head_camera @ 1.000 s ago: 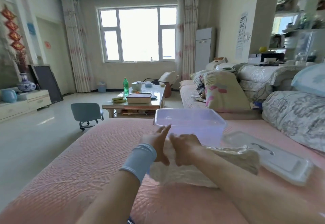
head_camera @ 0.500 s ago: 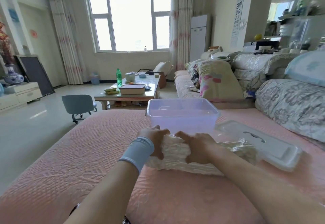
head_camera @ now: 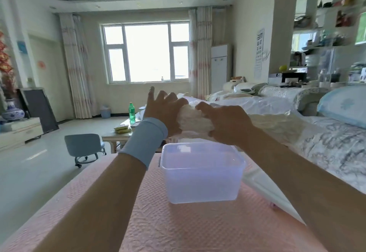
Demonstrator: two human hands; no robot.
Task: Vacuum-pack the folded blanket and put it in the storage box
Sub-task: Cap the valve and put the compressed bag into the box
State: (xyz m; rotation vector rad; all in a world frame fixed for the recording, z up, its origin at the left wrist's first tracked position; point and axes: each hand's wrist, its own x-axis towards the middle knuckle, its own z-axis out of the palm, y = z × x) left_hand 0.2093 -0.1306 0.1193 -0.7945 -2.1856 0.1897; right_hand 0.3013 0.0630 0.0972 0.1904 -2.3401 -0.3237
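Sunlit window [head_camera: 146,52], curtains [head_camera: 76,65], pale floor [head_camera: 29,164]

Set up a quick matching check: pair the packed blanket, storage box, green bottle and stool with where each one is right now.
Things:
1. packed blanket
2. storage box
3. green bottle
4. stool

Places:
A. on the floor
B. on the coffee table
C. empty, on the pink bedspread
D. gripped in the air by the left hand and right hand

Pairs: 1-D, 2-C, 3-B, 4-A.
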